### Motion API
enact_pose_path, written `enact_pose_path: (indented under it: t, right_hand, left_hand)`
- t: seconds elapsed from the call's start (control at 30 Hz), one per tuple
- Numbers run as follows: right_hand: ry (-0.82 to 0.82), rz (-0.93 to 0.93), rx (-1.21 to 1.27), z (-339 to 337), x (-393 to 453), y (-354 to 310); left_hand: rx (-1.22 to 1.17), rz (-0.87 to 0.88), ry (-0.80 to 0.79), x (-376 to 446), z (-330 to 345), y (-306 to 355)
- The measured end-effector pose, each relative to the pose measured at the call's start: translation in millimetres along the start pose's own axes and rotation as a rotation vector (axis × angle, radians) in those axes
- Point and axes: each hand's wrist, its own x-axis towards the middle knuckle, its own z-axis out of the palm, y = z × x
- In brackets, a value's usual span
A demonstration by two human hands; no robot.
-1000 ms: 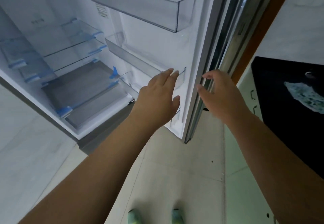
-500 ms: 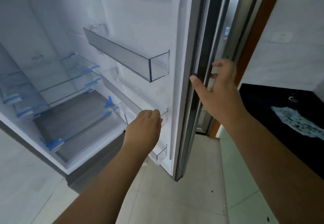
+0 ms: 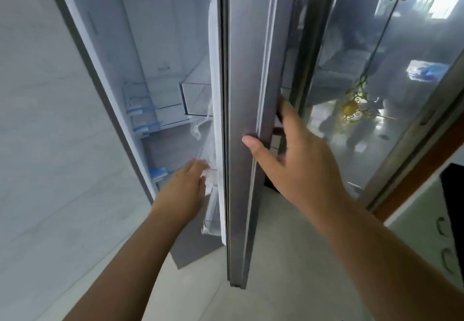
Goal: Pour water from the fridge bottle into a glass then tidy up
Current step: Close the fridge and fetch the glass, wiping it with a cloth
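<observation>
The head camera looked down and forward at a grey fridge door (image 3: 241, 125), seen nearly edge-on and running from 12 o'clock down to about 6 o'clock in the middle of the view. At 10 o'clock the white fridge interior (image 3: 150, 57) showed through the gap, with clear shelves edged in blue.

The right hand (image 3: 296, 167), coming in from 4 o'clock, gripped the outer edge of the door: its thumb lay flat on the grey front face while its fingers curled out of sight behind the edge.

The left hand (image 3: 185, 187), coming in from 7 o'clock, reached to the inner side of the door, its fingers fairly straight and close together, their tips touching a clear door bin (image 3: 209, 210). Motion blur made it unclear whether they held anything.

The water bottle could not be made out anywhere in the view; the door bins were smeared by blur.

At 2 o'clock stood a glass door (image 3: 376, 69) with gold ornaments. At 4 o'clock the corner of a black countertop (image 3: 454, 195) showed.
</observation>
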Motion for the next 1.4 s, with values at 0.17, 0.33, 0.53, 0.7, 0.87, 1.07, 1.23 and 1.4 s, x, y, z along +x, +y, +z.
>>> enact_pose_path:
  t: [0.17, 0.33, 0.53, 0.7, 0.87, 1.07, 1.23, 1.4]
  right_hand:
    - [-0.117, -0.136, 0.023, 47, 18, -40]
    - [-0.251, -0.201, 0.008, 95, 53, -73]
    - [-0.398, -0.299, -0.142, 149, 91, -106]
    - [-0.364, -0.314, -0.207, 183, 115, -119]
    - [-0.402, -0.301, -0.266, 204, 128, -130]
    - [-0.474, -0.234, -0.299, 233, 147, -140]
    - [-0.545, -0.165, -0.347, 262, 160, -146]
    - [-0.566, -0.134, -0.345, 279, 168, -151]
  left_hand:
    - [-0.181, -0.055, 0.241, -17, -37, -30]
    - [-0.263, -0.159, 0.352, -10, -66, -58]
    - [-0.27, -0.159, 0.335, 17, -92, -108]
    - [-0.257, -0.248, 0.364, 58, -115, -148]
    - [-0.215, -0.239, 0.369, 79, -116, -177]
    - [-0.208, -0.253, 0.352, 108, -121, -202]
    - [-0.185, -0.293, 0.297, 132, -134, -215]
    - [-0.149, -0.29, 0.271, 147, -139, -226]
